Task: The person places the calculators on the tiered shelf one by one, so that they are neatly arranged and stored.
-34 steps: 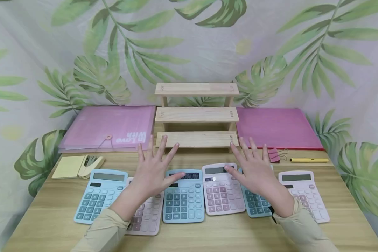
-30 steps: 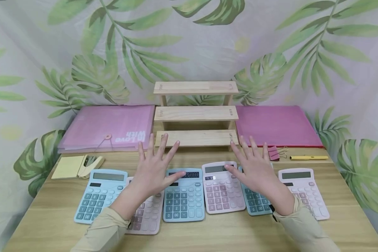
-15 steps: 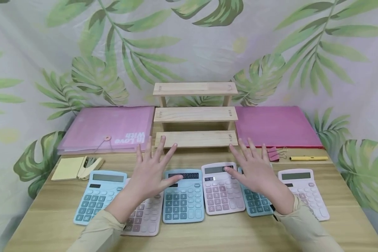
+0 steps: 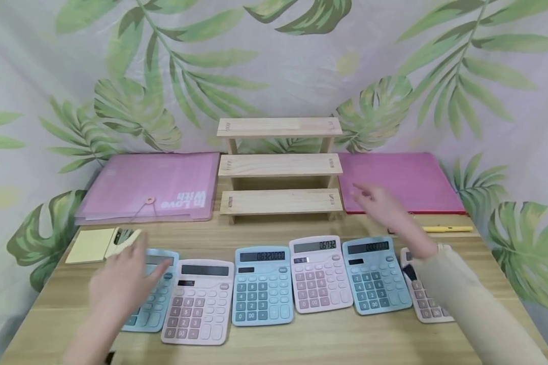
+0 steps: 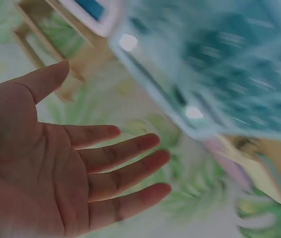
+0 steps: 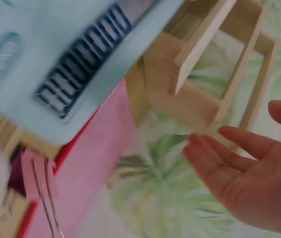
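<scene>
Several calculators lie in a row along the desk. My left hand (image 4: 121,279) is over the leftmost blue calculator (image 4: 141,319), covering part of it; its fingers are spread in the left wrist view, with nothing in the palm. Beside it are a pink calculator (image 4: 196,304), a blue one (image 4: 262,291) and a pink one (image 4: 321,279), whose display reads 0.6732. My right hand (image 4: 383,208) is in the air beyond another blue calculator (image 4: 376,276), its fingers loosely bent and holding nothing. The right forearm hides part of the rightmost pink calculator (image 4: 422,299).
A three-step wooden stand (image 4: 280,165) is at the back, between a pink string-tie folder (image 4: 146,177) and a darker pink folder (image 4: 406,177). Yellow sticky notes (image 4: 87,246) and a cream stapler (image 4: 118,243) are at left. A yellow pen (image 4: 447,229) and pink binder clip (image 6: 34,173) are at right.
Both hands were spread over the calculators. The left has swung left and nearer, uncovering the pink calculator; the right has moved up and slightly right, its fingers bending, uncovering the blue one.
</scene>
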`<action>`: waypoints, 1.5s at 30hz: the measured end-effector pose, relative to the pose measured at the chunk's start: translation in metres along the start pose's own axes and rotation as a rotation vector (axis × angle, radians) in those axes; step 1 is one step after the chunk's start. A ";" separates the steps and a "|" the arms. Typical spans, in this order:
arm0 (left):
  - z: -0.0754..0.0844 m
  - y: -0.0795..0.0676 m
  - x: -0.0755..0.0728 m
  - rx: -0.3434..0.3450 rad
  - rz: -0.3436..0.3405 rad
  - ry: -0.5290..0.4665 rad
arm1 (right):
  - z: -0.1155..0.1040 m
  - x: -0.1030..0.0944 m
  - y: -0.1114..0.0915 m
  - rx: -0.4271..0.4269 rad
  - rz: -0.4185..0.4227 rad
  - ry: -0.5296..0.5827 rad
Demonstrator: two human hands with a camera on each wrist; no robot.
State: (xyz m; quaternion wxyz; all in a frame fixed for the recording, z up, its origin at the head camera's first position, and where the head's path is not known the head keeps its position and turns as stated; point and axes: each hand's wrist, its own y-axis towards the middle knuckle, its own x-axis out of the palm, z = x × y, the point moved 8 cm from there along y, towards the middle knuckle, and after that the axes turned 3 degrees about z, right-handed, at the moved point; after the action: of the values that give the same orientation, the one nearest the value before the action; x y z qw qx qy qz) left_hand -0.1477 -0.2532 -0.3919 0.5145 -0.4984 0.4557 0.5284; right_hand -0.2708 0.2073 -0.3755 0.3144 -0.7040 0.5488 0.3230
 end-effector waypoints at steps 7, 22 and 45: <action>-0.076 -0.045 0.048 -0.249 -0.318 0.011 | 0.017 0.008 0.067 0.288 -0.090 0.790; -0.109 -0.055 0.066 -0.235 -0.279 -0.426 | 0.019 0.025 0.085 0.405 -0.153 1.139; 0.075 0.006 0.020 -0.144 -0.710 -1.677 | 0.018 0.023 0.082 0.376 -0.159 1.217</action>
State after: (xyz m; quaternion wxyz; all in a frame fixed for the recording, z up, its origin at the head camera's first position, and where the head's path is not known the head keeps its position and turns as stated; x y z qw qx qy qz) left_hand -0.1571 -0.1772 -0.4051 0.7770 -0.0928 -0.2820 0.5552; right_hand -0.3487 0.1923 -0.4122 0.0875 -0.7328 0.6226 -0.2603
